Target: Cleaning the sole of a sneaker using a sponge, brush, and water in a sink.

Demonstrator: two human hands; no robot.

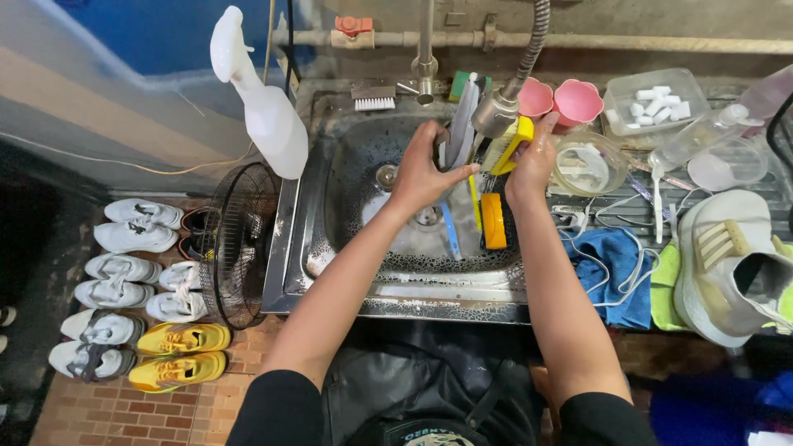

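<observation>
Over a steel sink (396, 289), my left hand (425, 169) grips a grey shoe insole (461, 124) held upright under a pull-down faucet head (496, 111). My right hand (533, 161) holds a yellow scrub brush (510, 144) against the insole. In the basin below lie an orange brush (493, 220) and a blue-handled brush (448, 231), wet with foam.
A white spray bottle (264, 103) stands at the sink's left edge. On the right counter sit two pink cups (562, 99), a clear tub of white blocks (652, 103), a blue cloth (615, 272) and a grey sneaker (735, 264). Several pairs of shoes (136, 289) and a fan (239, 244) rest on the brick floor at left.
</observation>
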